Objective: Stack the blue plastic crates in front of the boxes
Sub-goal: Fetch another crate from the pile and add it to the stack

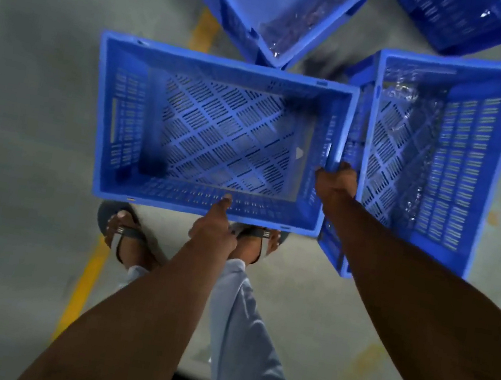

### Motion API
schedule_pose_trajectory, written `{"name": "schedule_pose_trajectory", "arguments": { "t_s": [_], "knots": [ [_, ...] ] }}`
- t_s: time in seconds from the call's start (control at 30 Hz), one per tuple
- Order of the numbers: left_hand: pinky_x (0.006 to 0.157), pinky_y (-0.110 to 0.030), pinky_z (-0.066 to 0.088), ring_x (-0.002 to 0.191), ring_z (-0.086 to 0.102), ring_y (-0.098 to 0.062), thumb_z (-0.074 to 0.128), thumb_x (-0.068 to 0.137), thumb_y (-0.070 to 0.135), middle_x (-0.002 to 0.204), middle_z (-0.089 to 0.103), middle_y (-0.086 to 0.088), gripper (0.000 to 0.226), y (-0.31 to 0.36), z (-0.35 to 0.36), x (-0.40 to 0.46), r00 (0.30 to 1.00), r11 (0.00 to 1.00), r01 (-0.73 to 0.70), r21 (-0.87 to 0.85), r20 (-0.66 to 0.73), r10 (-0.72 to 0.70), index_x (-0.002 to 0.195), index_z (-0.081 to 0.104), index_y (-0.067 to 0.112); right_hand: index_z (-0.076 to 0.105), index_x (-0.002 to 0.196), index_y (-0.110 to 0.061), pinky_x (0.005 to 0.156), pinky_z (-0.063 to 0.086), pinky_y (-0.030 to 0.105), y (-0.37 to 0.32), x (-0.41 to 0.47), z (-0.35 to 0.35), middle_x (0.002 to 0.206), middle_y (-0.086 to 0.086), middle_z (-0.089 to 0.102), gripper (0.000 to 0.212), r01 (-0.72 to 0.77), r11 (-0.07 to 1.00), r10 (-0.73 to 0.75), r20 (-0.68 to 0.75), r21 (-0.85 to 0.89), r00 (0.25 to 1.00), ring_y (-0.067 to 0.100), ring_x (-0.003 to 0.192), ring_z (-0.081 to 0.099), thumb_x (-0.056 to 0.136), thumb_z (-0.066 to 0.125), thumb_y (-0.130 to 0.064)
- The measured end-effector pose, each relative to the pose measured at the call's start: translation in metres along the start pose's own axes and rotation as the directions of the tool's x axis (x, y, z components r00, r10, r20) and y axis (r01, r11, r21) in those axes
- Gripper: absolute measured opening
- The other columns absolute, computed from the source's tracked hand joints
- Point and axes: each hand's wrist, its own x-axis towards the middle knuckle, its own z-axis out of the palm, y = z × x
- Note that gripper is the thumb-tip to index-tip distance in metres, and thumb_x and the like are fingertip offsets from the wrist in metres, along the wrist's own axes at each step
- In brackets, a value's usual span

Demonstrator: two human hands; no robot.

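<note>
An empty blue plastic crate (127,123) with a slotted lattice bottom sits in the middle of the view, seen from straight above. My left hand (214,227) grips its near long rim, thumb over the edge inside. My right hand (337,179) grips its right short rim. A second blue crate (478,168) lies directly to the right, its wall touching the held one. Whether the held crate is off the floor cannot be told.
Two more blue crates lie at the top: one (267,3) at the centre, turned at an angle, and one (463,19) at the top right. Yellow painted lines (84,281) cross the grey floor (33,54). My sandalled feet (123,231) stand just behind the held crate.
</note>
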Motion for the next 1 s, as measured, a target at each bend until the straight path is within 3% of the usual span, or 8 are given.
{"name": "schedule_pose_trajectory", "arguments": {
  "t_s": [0.1, 0.2, 0.3, 0.47, 0.53, 0.67, 0.73, 1.0],
  "knots": [
    [0.087, -0.048, 0.055, 0.094, 0.065, -0.029, 0.072, 0.091, 0.033, 0.106, 0.068, -0.010, 0.026, 0.016, 0.011, 0.024, 0.999, 0.997, -0.020, -0.072, -0.048, 0.017, 0.106, 0.059, 0.015, 0.066, 0.115, -0.012, 0.088, 0.058, 0.041, 0.001, 0.016, 0.000, 0.106, 0.006, 0.072, 0.047, 0.038, 0.988, -0.027, 0.073, -0.152, 0.997, 0.025, 0.094, 0.069, 0.077, 0.073, -0.038],
    [0.108, -0.047, 0.045, 0.126, 0.055, -0.031, 0.062, 0.094, 0.037, 0.134, 0.059, -0.006, 0.038, 0.023, -0.002, 0.058, 0.978, 0.950, -0.099, 0.295, -0.147, 0.148, 0.128, 0.056, 0.020, 0.059, 0.131, -0.011, 0.092, 0.058, 0.045, -0.011, -0.002, -0.003, 0.123, 0.014, 0.068, 0.086, 0.115, 0.940, -0.069, 0.151, -0.321, 0.986, 0.032, 0.112, 0.067, 0.060, 0.069, -0.059],
    [0.093, -0.049, 0.057, 0.106, 0.067, -0.034, 0.067, 0.093, 0.009, 0.120, 0.067, -0.015, 0.043, 0.040, -0.037, 0.019, 0.991, 0.928, -0.091, -0.362, -0.122, 0.049, 0.134, 0.055, 0.008, 0.028, 0.154, -0.011, 0.107, 0.045, 0.050, -0.042, -0.049, -0.009, 0.150, 0.022, 0.041, 0.092, 0.289, 0.844, -0.292, 0.067, -0.452, 0.954, 0.040, 0.135, 0.044, 0.078, 0.070, -0.043],
    [0.090, -0.039, 0.058, 0.114, 0.067, -0.030, 0.063, 0.089, 0.010, 0.133, 0.064, -0.016, 0.046, 0.068, -0.119, 0.013, 0.980, 0.981, -0.195, -0.019, -0.053, 0.194, 0.134, 0.058, 0.002, 0.028, 0.155, -0.014, 0.114, 0.024, 0.061, -0.102, -0.068, 0.006, 0.153, 0.015, 0.040, 0.086, 0.610, 0.385, -0.728, 0.178, -0.693, 0.662, 0.039, 0.142, 0.034, 0.083, 0.066, -0.044],
    [0.089, -0.035, 0.056, 0.114, 0.065, -0.034, 0.065, 0.090, 0.010, 0.129, 0.066, -0.013, 0.036, 0.081, -0.145, 0.008, 0.954, 0.948, -0.288, 0.138, -0.040, 0.296, 0.126, 0.063, 0.006, 0.041, 0.145, -0.013, 0.109, 0.032, 0.059, -0.126, -0.071, 0.022, 0.135, 0.017, 0.055, 0.065, 0.647, 0.302, -0.699, 0.299, -0.701, 0.650, 0.041, 0.129, 0.047, 0.089, 0.060, -0.040],
    [0.053, -0.037, 0.056, 0.067, 0.059, -0.030, 0.075, 0.064, -0.001, 0.075, 0.060, -0.016, 0.023, 0.102, -0.207, 0.007, 0.921, 0.933, -0.356, -0.050, -0.186, 0.342, 0.078, 0.058, 0.007, 0.059, 0.108, -0.004, 0.084, 0.049, 0.048, -0.152, -0.110, 0.045, 0.109, 0.025, 0.062, 0.028, 0.755, 0.355, -0.692, 0.388, -0.551, 0.609, 0.044, 0.102, 0.062, 0.095, 0.055, -0.029],
    [0.063, -0.055, 0.060, 0.072, 0.067, -0.035, 0.074, 0.044, 0.010, 0.076, 0.065, -0.018, 0.036, 0.109, -0.248, 0.001, 0.912, 0.927, -0.373, -0.041, -0.199, 0.358, 0.078, 0.064, 0.001, 0.059, 0.108, -0.007, 0.080, 0.050, 0.046, -0.160, -0.148, 0.044, 0.106, 0.024, 0.065, 0.028, 0.787, 0.352, -0.698, 0.418, -0.507, 0.581, 0.044, 0.099, 0.063, 0.094, 0.057, -0.031],
    [0.049, -0.029, 0.054, 0.061, 0.061, -0.025, 0.071, 0.070, -0.005, 0.075, 0.064, -0.013, 0.023, 0.130, -0.419, -0.182, 0.878, 0.888, -0.457, -0.062, -0.193, 0.438, 0.093, 0.067, 0.000, 0.051, 0.132, -0.010, 0.082, 0.050, 0.047, -0.263, -0.382, 0.023, 0.112, 0.027, 0.064, 0.044, 0.888, 0.215, -0.725, 0.543, -0.406, 0.423, 0.045, 0.102, 0.063, 0.095, 0.057, -0.035]
  ]
}}
